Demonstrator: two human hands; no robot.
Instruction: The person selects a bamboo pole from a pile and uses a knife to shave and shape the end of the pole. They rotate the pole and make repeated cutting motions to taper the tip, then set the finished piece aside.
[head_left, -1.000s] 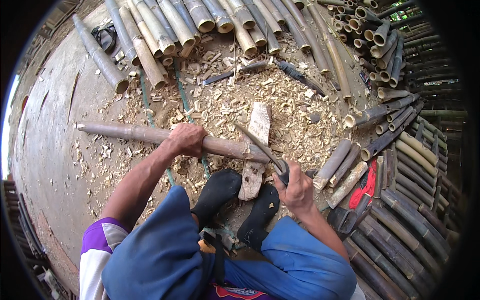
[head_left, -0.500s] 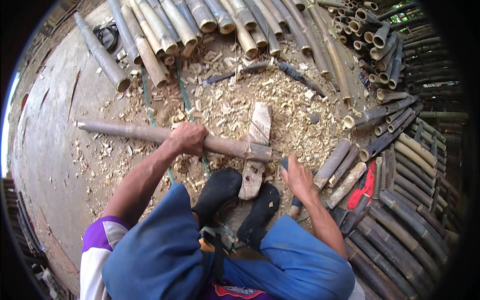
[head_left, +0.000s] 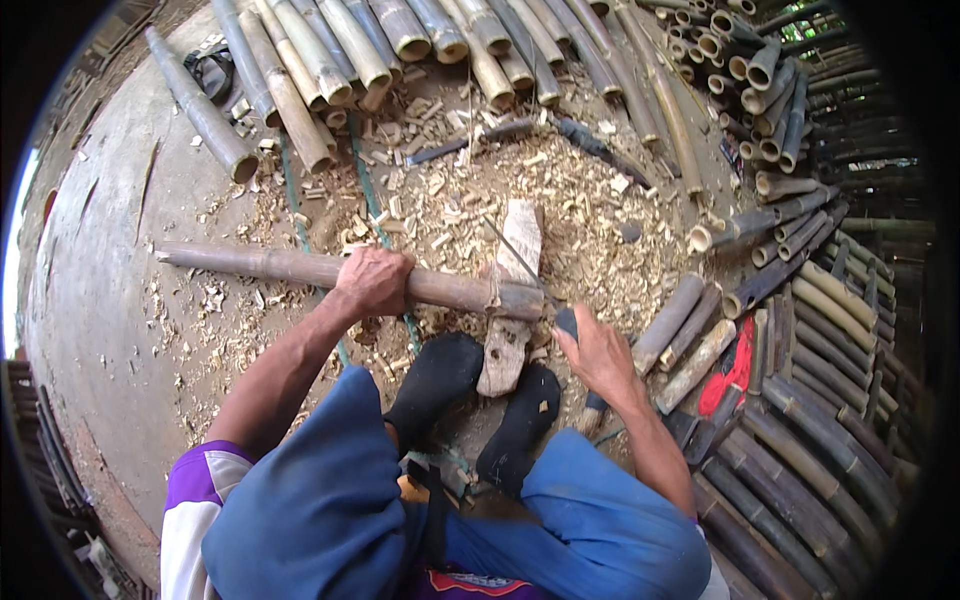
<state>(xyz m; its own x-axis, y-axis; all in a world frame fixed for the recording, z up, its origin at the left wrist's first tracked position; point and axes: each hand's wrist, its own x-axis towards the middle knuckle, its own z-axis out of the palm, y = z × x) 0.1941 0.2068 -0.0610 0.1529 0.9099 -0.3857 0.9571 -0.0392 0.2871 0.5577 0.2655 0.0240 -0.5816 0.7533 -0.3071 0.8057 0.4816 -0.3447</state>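
My left hand (head_left: 376,280) is wrapped over a brown bamboo pole (head_left: 225,259), which lies crosswise in front of me. The pole's right end rests on a scarred wooden block (head_left: 502,362) held between my black-socked feet. In my right hand (head_left: 600,354) is the dark handle of a long-bladed knife (head_left: 516,251). Its thin blade, seen nearly edge-on, slants up and left past the pole's right end, over the block. Whether the blade touches the bamboo, I cannot tell.
Pale wood chips (head_left: 580,215) litter the ground. Bamboo poles (head_left: 330,60) lie in a row at the far side. More bamboo is stacked at right (head_left: 790,440), near a red cloth (head_left: 727,372). Another dark-handled blade (head_left: 440,150) lies among the chips. A green rope (head_left: 367,185) runs beneath the pole.
The knife has shifted slightly up and left, its tip now farther over the block. My right hand has moved a little with it. My left hand and the pole have barely moved.
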